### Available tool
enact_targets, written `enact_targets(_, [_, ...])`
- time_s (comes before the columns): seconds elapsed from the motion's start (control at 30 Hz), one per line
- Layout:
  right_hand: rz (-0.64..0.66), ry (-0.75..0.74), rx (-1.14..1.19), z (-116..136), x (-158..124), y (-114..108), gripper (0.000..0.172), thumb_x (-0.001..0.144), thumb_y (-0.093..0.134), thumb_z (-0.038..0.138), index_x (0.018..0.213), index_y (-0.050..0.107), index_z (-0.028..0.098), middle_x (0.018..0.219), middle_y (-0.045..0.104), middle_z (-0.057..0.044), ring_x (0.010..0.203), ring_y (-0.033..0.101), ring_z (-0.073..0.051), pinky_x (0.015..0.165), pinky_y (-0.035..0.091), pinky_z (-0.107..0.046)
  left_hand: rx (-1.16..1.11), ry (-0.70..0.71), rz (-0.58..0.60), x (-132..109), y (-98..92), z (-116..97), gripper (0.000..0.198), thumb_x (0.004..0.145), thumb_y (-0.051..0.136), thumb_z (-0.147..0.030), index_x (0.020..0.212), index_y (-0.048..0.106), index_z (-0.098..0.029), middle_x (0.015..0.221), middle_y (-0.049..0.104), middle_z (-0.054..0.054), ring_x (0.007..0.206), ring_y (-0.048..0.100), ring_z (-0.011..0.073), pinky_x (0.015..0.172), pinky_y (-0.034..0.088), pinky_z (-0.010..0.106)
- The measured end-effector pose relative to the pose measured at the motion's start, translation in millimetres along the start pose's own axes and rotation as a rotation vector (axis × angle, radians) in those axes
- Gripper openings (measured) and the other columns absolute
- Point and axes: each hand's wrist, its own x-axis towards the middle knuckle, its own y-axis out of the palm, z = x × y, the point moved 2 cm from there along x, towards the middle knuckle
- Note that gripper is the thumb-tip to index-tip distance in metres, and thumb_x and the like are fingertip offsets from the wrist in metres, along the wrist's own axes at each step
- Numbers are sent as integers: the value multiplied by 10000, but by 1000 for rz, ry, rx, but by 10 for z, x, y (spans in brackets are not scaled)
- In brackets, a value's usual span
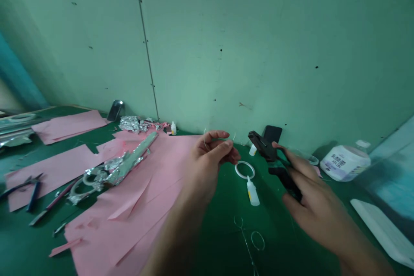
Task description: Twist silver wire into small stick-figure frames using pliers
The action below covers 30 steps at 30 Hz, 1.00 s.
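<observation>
The left hand (207,168) pinches a thin wire loop (205,139) between its narrowly closed fingers (223,146), the right hand (313,194) wraps around a black hand tool (261,145), and a finished-looking white ring (245,162) lies beside a small glue bottle (252,192) on the green worktop (220,241).

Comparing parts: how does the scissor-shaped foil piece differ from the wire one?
The foil piece is bulky and silver; the wire piece is a thin, bare outline. The foil piece lies on pink paper, the wire piece on the green mat. The foil piece's blade points toward the wall; the wire piece's shaft runs toward the person and out of frame. Both show two finger loops and a long shaft.
</observation>
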Motion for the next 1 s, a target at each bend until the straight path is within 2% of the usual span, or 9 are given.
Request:
enact_targets(0.17, [7, -61, -44, 21, -22, -55, 550, 858, 438, 172, 1402, 393, 241, 1536, 355, -68, 1330, 436, -359, 887, 553, -545, 76, 20, 47, -51, 65, 20, 179, 793, 681, -176, 963, 646, -129, 621, 663, 16, 594, 628, 130, 587, 487, 247])
enact_targets(0.3, [6, -92, -71, 56, -27, -60, 520, 853, 438, 155, 1367, 422, 232, 1539, 349, -64, 1309, 444, -359, 874, 540, -543, 41, -41, 113, -58, 65, 26, 195, 808, 666, -165, 994, 673, -108, 633, 667, 31, 594, 628, 128, 585, 500, 245])
enact_targets(0.53, [-15, -123, -162, 38, -36, -83, 309, 835, 431, 141, 1117, 535, 212, 1521, 369, -80, 1295, 436, -372, 948, 438, -608, -34, -153, 210, -67, 23, -12, 177, 820, 638, -152, 993, 659, -119, 609, 660, 27, 546, 632, 124, 540, 487, 223])
enact_targets(0.77, [-9, -151, -244, 54, -33, -115, 347, 832, 406, 118, 1129, 561, 207, 1540, 354, -60, 1305, 435, -362, 943, 409, -572, -105, -257, 266, -48, -14, -35, 172, 781, 647, -132, 953, 655, -127, 546, 618, -1, 473, 603, 111, 474, 453, 199])
enact_targets(1.0, [-16, -180, -291, 58, -24, -128, 292, 821, 405, 124, 1045, 576, 202, 1511, 399, -73, 1298, 440, -368, 928, 386, -575, -43, -241, 250, -42, -22, -35, 149, 776, 637, -123, 923, 664, -127, 541, 618, 0, 471, 595, 106, 475, 450, 197])
